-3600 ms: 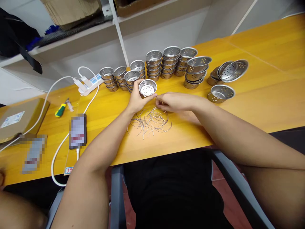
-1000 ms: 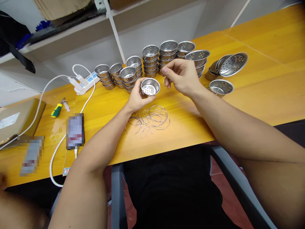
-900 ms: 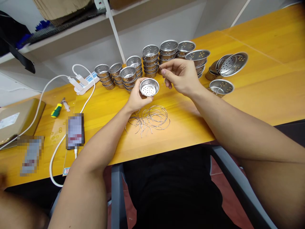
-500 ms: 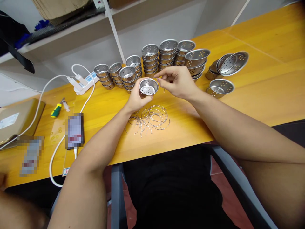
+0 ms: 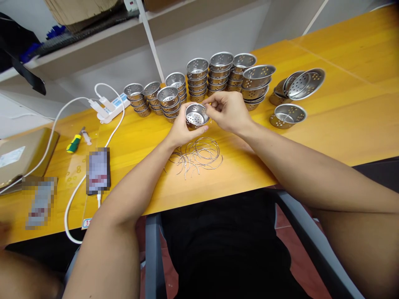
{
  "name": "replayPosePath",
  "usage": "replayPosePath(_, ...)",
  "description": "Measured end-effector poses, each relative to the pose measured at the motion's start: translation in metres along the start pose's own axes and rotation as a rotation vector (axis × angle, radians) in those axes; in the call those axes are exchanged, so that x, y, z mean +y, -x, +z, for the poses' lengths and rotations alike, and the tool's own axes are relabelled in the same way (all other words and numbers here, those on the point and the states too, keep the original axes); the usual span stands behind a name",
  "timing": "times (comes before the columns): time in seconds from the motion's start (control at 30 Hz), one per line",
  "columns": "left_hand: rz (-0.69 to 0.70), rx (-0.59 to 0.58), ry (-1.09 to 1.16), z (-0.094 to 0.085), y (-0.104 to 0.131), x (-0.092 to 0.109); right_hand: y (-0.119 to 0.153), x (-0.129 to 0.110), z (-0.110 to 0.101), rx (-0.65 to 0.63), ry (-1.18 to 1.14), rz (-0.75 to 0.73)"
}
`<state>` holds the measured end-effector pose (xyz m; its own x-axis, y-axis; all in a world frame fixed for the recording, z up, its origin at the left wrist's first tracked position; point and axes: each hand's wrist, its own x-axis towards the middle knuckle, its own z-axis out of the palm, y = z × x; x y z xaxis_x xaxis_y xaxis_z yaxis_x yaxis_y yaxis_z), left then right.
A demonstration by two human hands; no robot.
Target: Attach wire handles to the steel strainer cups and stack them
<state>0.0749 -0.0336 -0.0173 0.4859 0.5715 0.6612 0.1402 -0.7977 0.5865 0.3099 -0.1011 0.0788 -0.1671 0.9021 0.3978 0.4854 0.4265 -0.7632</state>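
My left hand (image 5: 183,129) is closed around a small perforated metal cup (image 5: 196,116), its open top facing up toward me. At the cup's right rim, my right hand (image 5: 229,111) pinches a thin metal wire, whose small curled end (image 5: 211,121) shows under the fingers. Most of that wire is hidden by the fingers, and I cannot tell whether it passes through a hole. Just below the hands, a loose heap of curved wires (image 5: 199,153) lies on the table.
Stacks of perforated cups (image 5: 197,79) stand along the back. To the right are a single cup (image 5: 287,116) and tilted cups (image 5: 305,85). At left lie a power strip (image 5: 114,110), a screwdriver (image 5: 74,143), a phone (image 5: 98,170) with its cable, and a cardboard box (image 5: 28,153).
The cup and my left hand have shifted slightly right, closer to the right hand. My right hand has turned a little, fingers still pinched at the rim.
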Motion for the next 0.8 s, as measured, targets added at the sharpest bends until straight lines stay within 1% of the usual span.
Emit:
replayPosePath(0.13, -0.016, 0.022, -0.011, 0.003, -0.001, 0.012, 0.001, 0.001, 0.004, 0.040, 0.004, 0.006)
replayPosePath(0.27, -0.059, 0.032, -0.046, 0.002, -0.003, 0.024, 0.002, 0.000, 0.017, 0.089, -0.017, -0.036)
replayPosePath(0.33, -0.105, 0.032, -0.082, -0.001, -0.004, 0.030, 0.001, 0.000, 0.022, 0.119, -0.076, -0.073)
replayPosePath(0.4, -0.143, 0.033, -0.090, -0.004, -0.004, 0.035, -0.001, 0.001, 0.022, 0.115, -0.174, -0.110)
replayPosePath(0.43, -0.153, 0.034, -0.074, -0.005, -0.004, 0.036, -0.002, 0.001, 0.018, 0.074, -0.232, -0.122)
replayPosePath(0.47, -0.155, 0.035, -0.045, -0.007, -0.004, 0.036, -0.003, 0.002, 0.013, 0.001, -0.291, -0.127)
replayPosePath(0.57, -0.147, 0.028, 0.075, -0.010, -0.003, 0.032, -0.006, 0.005, -0.007, -0.289, -0.436, -0.127)
replayPosePath(0.63, -0.152, 0.006, 0.133, -0.012, -0.003, 0.029, -0.008, 0.006, -0.016, -0.406, -0.507, -0.131)
replayPosePath(0.7, -0.148, -0.016, 0.141, -0.012, -0.003, 0.026, -0.009, 0.007, -0.019, -0.430, -0.555, -0.131)
replayPosePath(0.8, -0.095, -0.016, 0.092, -0.011, -0.004, 0.023, -0.009, 0.005, -0.014, -0.405, -0.590, -0.113)
